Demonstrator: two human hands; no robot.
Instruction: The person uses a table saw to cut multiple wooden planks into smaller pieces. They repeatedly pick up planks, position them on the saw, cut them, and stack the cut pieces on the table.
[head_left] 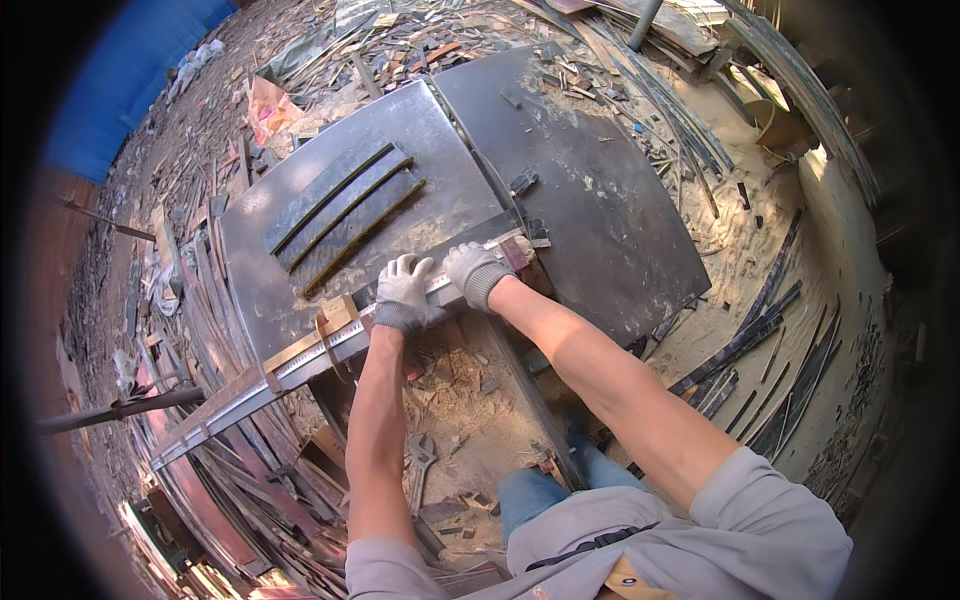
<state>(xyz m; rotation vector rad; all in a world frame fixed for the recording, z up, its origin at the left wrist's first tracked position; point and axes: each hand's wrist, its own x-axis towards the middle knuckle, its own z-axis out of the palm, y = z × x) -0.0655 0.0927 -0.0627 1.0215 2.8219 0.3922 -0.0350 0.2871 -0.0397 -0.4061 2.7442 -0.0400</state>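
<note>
Both my hands wear pale knitted work gloves and rest side by side at the near edge of a grey metal table. My left hand has its fingers bent over a dark strip lying along a straight metal rail. Right beside it, my right hand curls over the same strip, fingers close together. The gloves hide part of the strip and both thumbs. On the tabletop beyond my left hand lie several narrow dark strips, roughly parallel and slightly apart.
A slot crosses the tabletop. Small black offcuts sit near it. Below the rail, sawdust and an adjustable wrench show. Scrap strips litter the right side; a metal bar juts in from the left.
</note>
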